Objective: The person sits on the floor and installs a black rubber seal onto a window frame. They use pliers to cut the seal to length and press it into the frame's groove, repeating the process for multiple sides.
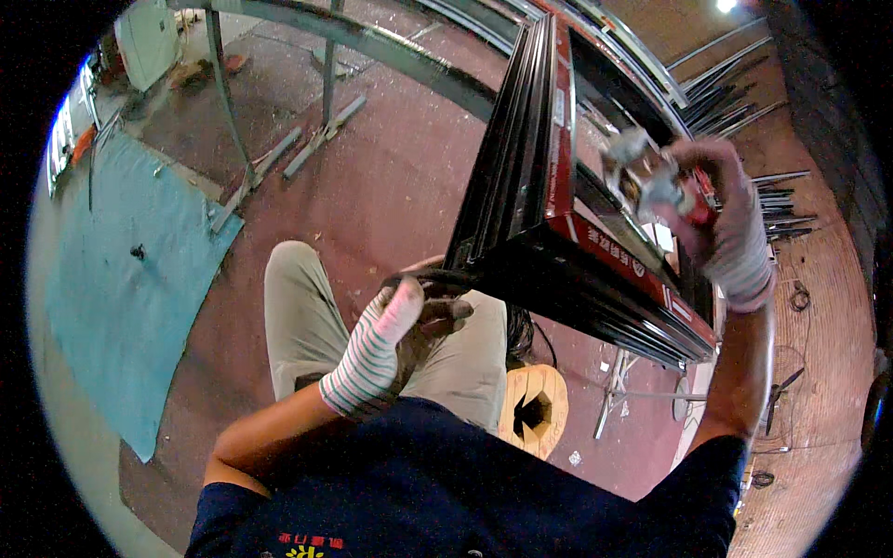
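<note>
In front of me a black metal profile frame (507,167) stands tilted, with dark red film along its upper faces. My left hand (381,339), in a striped, dirty glove, is closed beside the frame's near left corner. A dark, thin strip (433,275) lies between its thumb and fingers and reaches the corner; its kind is unclear. My right hand (730,219), also gloved, is raised over the frame's right side. It is closed around a red and silver tool (642,177), too smeared by motion to name. The frame partly hides my lap.
A teal sheet (130,279) lies on the reddish floor at left. Metal bars (321,139) rest on the floor ahead, below a grey metal rail (391,60). A yellowish roll (539,409) with a dark hollow is by my leg. Dark profiles (735,93) lie at far right.
</note>
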The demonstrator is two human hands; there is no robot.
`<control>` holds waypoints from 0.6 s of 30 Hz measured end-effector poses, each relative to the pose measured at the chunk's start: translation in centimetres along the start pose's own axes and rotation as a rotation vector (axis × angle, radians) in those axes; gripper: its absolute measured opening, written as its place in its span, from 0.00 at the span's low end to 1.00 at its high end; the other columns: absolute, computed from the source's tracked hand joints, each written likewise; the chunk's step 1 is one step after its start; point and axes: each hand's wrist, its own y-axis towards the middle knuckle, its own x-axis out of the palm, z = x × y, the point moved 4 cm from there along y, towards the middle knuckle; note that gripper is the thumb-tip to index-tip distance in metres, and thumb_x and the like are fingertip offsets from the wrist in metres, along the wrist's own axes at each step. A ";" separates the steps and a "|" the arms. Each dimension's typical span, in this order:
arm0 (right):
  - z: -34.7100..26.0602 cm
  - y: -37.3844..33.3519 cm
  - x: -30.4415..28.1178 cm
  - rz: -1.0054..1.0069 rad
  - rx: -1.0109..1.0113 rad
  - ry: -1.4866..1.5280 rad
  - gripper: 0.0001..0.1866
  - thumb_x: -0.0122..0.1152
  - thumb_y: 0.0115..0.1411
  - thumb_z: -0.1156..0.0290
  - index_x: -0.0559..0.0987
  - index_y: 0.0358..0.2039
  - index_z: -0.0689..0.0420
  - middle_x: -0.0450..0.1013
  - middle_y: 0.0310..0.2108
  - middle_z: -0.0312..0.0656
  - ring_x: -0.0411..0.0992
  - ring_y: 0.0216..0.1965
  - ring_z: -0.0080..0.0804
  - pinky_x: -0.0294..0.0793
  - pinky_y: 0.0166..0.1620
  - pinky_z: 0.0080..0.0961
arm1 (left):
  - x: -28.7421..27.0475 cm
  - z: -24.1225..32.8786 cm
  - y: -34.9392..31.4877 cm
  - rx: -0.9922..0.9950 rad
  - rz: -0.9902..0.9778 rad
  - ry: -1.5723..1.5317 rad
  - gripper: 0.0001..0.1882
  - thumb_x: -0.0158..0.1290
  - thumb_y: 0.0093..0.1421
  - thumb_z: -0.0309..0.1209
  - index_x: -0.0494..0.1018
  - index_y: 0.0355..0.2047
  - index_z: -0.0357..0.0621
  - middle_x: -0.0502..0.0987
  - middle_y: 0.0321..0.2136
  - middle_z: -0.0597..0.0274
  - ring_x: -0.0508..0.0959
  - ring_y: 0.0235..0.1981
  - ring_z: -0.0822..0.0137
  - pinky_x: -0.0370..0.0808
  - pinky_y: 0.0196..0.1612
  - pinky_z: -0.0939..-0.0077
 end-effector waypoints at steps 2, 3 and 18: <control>-1.4 3.6 0.7 -0.084 -0.111 0.032 0.29 0.66 0.51 0.60 0.71 0.51 0.60 0.72 0.41 0.46 0.72 0.44 0.38 0.69 0.49 0.31 | 0.0 0.4 0.3 0.030 0.062 0.059 0.24 0.48 0.64 0.47 0.67 0.50 0.40 0.75 0.42 0.55 0.76 0.43 0.62 0.72 0.50 0.65; -1.5 5.5 1.1 -0.136 -0.270 0.022 0.30 0.67 0.51 0.58 0.71 0.52 0.59 0.72 0.41 0.46 0.72 0.44 0.37 0.69 0.49 0.31 | 0.0 0.5 0.3 0.051 0.097 0.095 0.26 0.47 0.64 0.49 0.65 0.51 0.40 0.75 0.42 0.54 0.75 0.44 0.60 0.72 0.50 0.63; -6.2 13.5 8.1 -1.099 -0.624 -0.612 0.22 0.63 0.47 0.78 0.76 0.46 0.54 0.74 0.42 0.43 0.72 0.46 0.41 0.72 0.49 0.36 | 1.8 3.5 1.0 0.286 0.204 0.492 0.04 0.57 0.59 0.28 0.75 0.33 0.41 0.76 0.28 0.70 0.74 0.30 0.79 0.72 0.35 0.83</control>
